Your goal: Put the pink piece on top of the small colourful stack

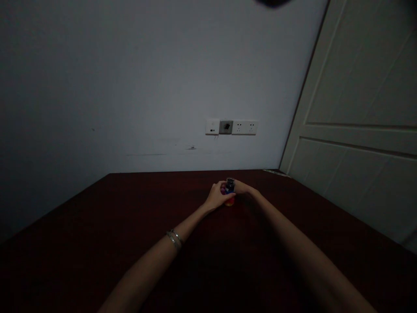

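Note:
A small upright container (230,189) stands far out on the dark red table, with a clear rim on top, a dark and blue middle and a red-orange base. It looks like a little bottle or jar, but the dim light hides its exact kind. My left hand (219,195) is closed around it from the left, thumb across its front. Just behind its right side is my right hand (242,187), with the fingers hidden by the container and the left hand. Two silvery bracelets (175,238) circle my left wrist.
The dark red tabletop (130,226) reaches back to a pale, scuffed wall (146,87). A row of sockets (244,127) is set in that wall. On the right, a light panelled door (361,104) stands along the table's side. A thin pale strip (276,173) lies at the back right corner.

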Demonstrator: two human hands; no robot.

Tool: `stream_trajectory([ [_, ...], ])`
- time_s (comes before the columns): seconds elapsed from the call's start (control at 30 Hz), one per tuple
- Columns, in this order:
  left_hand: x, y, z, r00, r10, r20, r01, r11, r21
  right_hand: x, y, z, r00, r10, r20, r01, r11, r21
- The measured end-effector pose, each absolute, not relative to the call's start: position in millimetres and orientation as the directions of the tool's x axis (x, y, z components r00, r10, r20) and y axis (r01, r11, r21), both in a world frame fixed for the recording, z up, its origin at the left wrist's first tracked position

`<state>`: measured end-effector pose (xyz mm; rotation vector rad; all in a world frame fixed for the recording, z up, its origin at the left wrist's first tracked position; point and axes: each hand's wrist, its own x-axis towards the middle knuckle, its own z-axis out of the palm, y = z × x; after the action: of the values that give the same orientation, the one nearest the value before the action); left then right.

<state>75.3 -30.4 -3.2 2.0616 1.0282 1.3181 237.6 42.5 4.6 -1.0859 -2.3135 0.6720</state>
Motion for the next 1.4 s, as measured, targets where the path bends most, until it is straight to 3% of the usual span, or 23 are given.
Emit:
stream_trajectory([
  [0.27,71.9,-31.2,-0.7,0.299,0.781,0.548,0.427,-0.623,0.656,234.2,37.6,3.7,-0.487,0.831,0.269,0.603,0.542,-0.586],
  [0.5,70.0,-34.5,4.0,0.322,0.778,0.539,0.456,-0.627,0.632,260.1,29.8,22.1,-0.381,0.904,0.193,0.595,0.399,-0.698],
  [0.67,69.5,-32.8,2.6,0.3,0.783,0.545,0.44,-0.621,0.649,268.8,30.6,22.3,-0.359,0.914,0.188,0.607,0.382,-0.697],
  [0.83,60.6,-24.4,4.2,0.278,0.789,0.548,0.373,-0.614,0.695,265.2,31.0,20.6,-0.383,0.906,0.181,0.595,0.392,-0.702],
  [1.03,36.0,-15.1,7.2,0.214,0.819,0.533,0.268,-0.573,0.774,251.6,21.7,22.6,-0.541,0.841,0.034,0.526,0.37,-0.766],
  [1.2,23.5,-18.4,6.1,0.203,0.832,0.516,0.273,-0.554,0.786,235.4,22.5,18.0,-0.638,0.77,-0.004,0.519,0.426,-0.741],
  [1.4,26.0,-25.2,5.7,0.208,0.856,0.473,0.284,-0.516,0.808,223.7,17.8,16.8,-0.635,0.773,0.009,0.624,0.519,-0.584],
])
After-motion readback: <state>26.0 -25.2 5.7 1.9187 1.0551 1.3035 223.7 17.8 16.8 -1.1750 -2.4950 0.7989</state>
